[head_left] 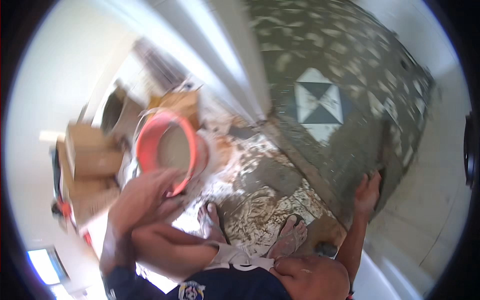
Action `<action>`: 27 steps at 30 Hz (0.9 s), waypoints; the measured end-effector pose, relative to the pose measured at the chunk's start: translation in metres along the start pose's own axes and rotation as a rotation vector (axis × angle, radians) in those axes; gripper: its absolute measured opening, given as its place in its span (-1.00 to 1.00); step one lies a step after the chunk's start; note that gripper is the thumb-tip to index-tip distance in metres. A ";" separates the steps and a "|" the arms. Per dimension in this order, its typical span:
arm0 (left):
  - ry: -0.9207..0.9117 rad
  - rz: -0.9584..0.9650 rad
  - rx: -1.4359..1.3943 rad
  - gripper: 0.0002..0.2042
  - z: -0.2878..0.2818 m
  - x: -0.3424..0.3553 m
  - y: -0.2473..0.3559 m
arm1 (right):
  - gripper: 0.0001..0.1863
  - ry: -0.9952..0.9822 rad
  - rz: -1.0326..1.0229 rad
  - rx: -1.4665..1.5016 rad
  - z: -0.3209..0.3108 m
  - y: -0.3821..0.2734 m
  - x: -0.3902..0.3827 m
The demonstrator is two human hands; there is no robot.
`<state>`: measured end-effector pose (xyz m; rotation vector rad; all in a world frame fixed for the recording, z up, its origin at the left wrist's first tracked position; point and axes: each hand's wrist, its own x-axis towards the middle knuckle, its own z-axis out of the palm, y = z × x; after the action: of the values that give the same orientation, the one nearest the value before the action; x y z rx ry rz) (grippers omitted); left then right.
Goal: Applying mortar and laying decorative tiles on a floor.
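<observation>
My right hand (369, 192) is closed around a long, dark, flat tool that looks like a trowel (385, 145), held on the grey-smeared tile floor (345, 160) at the right. Wet grey paste covers most of that floor. One tile (319, 102) shows through with a white and dark triangle pattern. My left hand (162, 185) is blurred, above my bent left knee, near the close rim of an orange-red bucket (202, 155). Its fingers are too smeared to show whether they touch the rim. Greyish-beige slurry (174, 147) lies inside the bucket.
A raised strip (300, 165) divides the tiled floor from the muddy, splashed floor (255, 185) under my sandalled feet. Cardboard boxes (92, 152) and a brown paper bag (182, 107) stand around the bucket. A white door frame (220, 50) rises ahead; a pale wall (425, 200) bounds the right.
</observation>
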<state>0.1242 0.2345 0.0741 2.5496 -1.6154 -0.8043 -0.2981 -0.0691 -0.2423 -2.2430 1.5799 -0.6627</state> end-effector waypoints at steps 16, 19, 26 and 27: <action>0.907 -0.286 -0.273 -0.55 -0.036 -0.055 -0.061 | -0.55 -0.291 -0.091 -0.247 0.008 -0.009 0.008; 0.975 -0.213 -0.329 -0.53 -0.041 -0.054 -0.045 | -0.55 -0.097 -0.095 -0.166 0.000 0.003 -0.003; 0.861 -0.287 -0.399 -0.50 -0.036 -0.073 -0.036 | -0.61 -0.149 -0.291 -0.178 0.028 -0.011 0.004; 0.840 -0.274 -0.416 -0.48 -0.034 -0.074 -0.044 | -0.63 -0.229 -0.133 -0.081 0.034 -0.050 0.010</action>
<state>0.1510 0.3090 0.1216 2.3128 -0.7639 -0.0069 -0.2373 -0.0622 -0.2436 -2.4007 1.3806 -0.3638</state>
